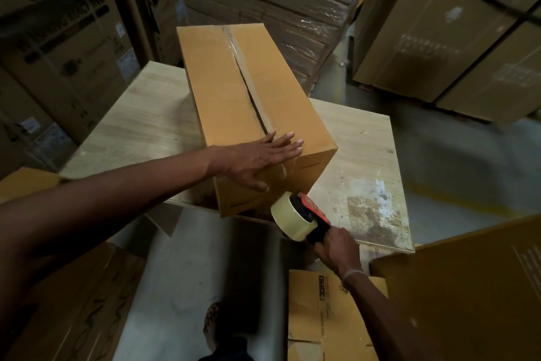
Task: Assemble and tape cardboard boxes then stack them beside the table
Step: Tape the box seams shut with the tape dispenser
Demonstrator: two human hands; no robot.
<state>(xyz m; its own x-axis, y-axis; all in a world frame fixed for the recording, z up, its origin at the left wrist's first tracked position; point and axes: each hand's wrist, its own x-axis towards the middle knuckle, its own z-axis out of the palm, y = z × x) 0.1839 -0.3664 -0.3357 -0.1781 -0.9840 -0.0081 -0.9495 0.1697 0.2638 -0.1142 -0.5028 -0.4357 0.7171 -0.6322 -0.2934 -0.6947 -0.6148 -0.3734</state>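
The box lies on the table, its near end overhanging the edge. The left hand presses flat, fingers straight, to steady it, while the right hand grips the dispenser at the near face (likely finishing the seam).

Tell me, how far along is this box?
The box on the table is folded shut, with tape along its top seam. The left hand presses its near end flat while the right hand holds the tape dispenser at the near face. Finishing the strip and stacking remain.
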